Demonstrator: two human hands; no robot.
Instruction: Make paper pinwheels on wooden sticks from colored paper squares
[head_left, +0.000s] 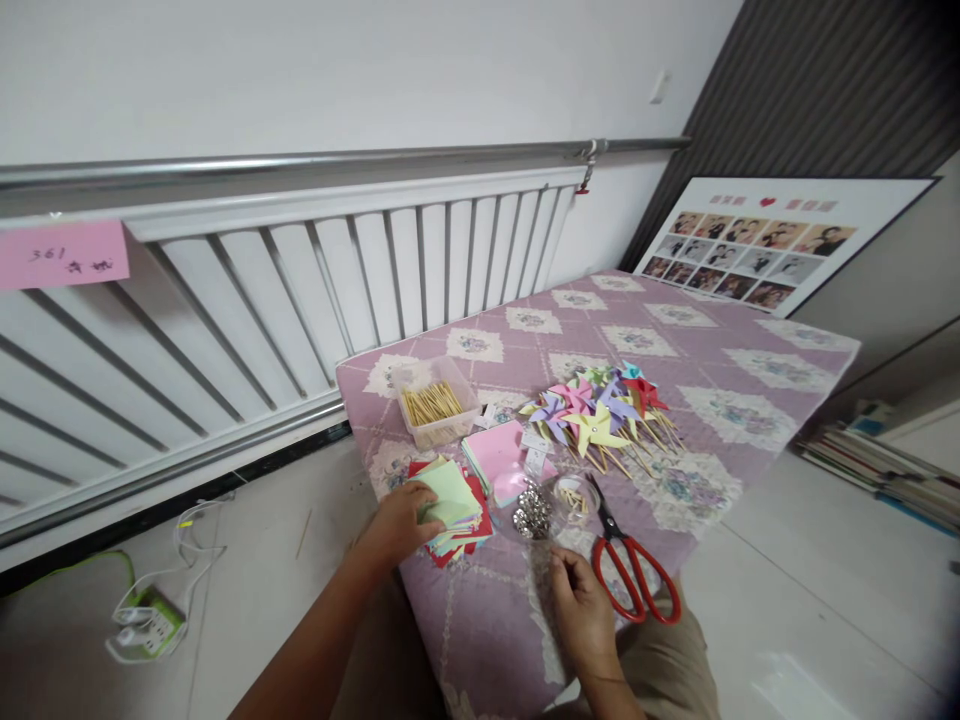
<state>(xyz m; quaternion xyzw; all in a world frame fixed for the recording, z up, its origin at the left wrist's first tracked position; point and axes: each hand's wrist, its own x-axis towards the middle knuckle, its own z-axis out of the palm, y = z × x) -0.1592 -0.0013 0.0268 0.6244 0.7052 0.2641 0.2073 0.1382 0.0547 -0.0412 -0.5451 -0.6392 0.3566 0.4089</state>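
My left hand (405, 518) is at a loose stack of coloured paper squares (480, 520), with thumb and fingers closed on the light green paper square (448, 495) on top, which bows up slightly. My right hand (585, 608) is closed in a pinch just in front of a clear bag of small metal fasteners (532, 512); anything between its fingertips is too small to make out. Beside it lie black scissors with red handles (634, 580), blades pointing away. A small round tub with short wooden pieces (576, 498) sits behind the hand.
Finished paper pinwheels on sticks (600, 425) lie piled at the table's middle. Behind the stacks are a clear box of wooden sticks (439, 405) and pink paper (496, 455). A radiator (420, 265) borders the patterned tablecloth (525, 640); a photo board (825, 215) leans at the far end.
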